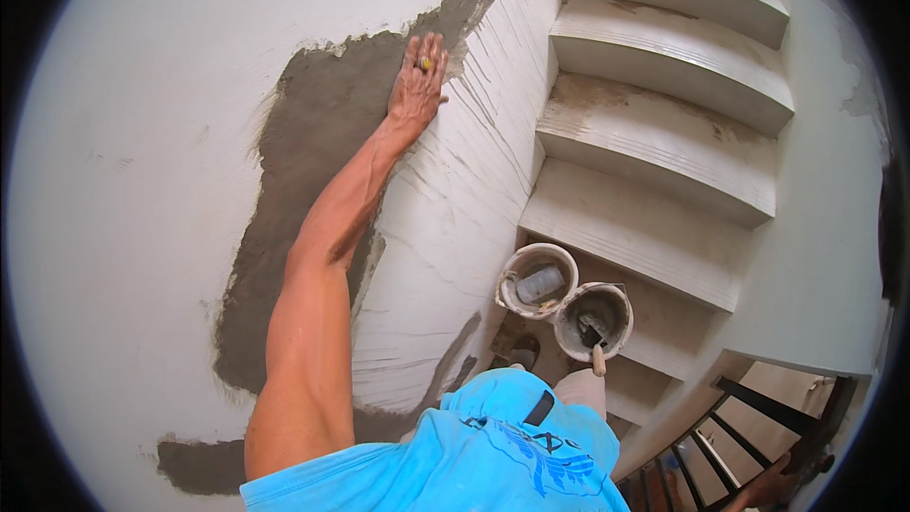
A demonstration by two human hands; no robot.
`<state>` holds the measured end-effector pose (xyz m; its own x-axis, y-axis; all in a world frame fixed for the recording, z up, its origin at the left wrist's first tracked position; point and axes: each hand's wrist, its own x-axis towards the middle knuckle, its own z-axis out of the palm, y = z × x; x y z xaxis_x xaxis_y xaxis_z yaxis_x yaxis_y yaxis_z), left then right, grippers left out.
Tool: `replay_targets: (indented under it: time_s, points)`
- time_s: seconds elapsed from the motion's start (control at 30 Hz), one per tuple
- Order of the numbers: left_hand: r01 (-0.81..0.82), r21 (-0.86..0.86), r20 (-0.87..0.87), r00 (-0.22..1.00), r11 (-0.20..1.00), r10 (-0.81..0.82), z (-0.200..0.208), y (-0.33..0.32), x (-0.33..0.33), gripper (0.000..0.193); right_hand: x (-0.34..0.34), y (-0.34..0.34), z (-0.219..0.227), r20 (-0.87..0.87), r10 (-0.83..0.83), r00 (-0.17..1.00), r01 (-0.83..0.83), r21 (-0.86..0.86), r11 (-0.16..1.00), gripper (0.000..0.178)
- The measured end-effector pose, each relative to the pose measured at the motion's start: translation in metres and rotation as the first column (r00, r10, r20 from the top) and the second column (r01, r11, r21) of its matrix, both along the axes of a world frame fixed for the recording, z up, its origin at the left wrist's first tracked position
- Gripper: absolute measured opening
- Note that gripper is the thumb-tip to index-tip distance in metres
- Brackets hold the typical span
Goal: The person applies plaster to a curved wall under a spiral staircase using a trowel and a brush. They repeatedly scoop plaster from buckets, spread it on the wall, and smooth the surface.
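Note:
My left hand (420, 81) lies against the wall, fingers stretched out, at the upper edge of a grey patch of wet-looking mortar (322, 123). A ring with a yellow top sits on one finger. Nothing shows in that hand, though its palm is hidden. The mortar patch runs down the white wall and narrows upward beside the stairs. Low at the right, beside the dark metal railing (744, 422), is a blurred bit of skin that seems to be my right hand (766, 485); its fingers cannot be made out.
Two buckets stand on the stairs: one (510, 296) holds a clear plastic-looking container (540, 284), the other (566, 330) grey mix and a wooden-handled trowel (598, 358). Pale steps (645, 190) climb away between the streaked wall (445, 199) and a plain wall (815, 180).

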<state>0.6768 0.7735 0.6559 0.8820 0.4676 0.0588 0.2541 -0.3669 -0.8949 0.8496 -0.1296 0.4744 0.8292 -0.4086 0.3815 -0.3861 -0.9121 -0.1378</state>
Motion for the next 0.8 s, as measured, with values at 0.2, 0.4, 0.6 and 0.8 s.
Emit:
replay_targets:
  time_s: [0.2, 0.4, 0.6, 0.8]
  points:
    - [-0.067, -0.014, 0.202, 0.977, 0.998, 0.068, 0.020, -0.028, -0.032, 0.087, -0.008, 0.022, 0.012, 0.022, 0.020, 1.000, -0.021, 0.016, 1.000, 0.069]
    - [-0.043, -0.119, 0.414, 0.906, 0.992, 0.089, 0.034, -0.087, -0.092, 0.091, -0.011, 0.029, 0.019, 0.039, 0.033, 0.999, -0.034, 0.020, 0.999, 0.073]
    - [-0.059, -0.188, 0.435, 0.890, 0.980, 0.137, 0.027, -0.109, -0.127, 0.094, -0.013, 0.035, 0.028, 0.057, 0.038, 0.998, -0.040, 0.041, 0.998, 0.078]
    - [-0.054, -0.054, 0.385, 0.920, 0.997, 0.071, 0.059, -0.073, -0.086, 0.093, -0.017, 0.039, 0.031, 0.061, 0.042, 0.997, -0.047, 0.081, 0.996, 0.083]
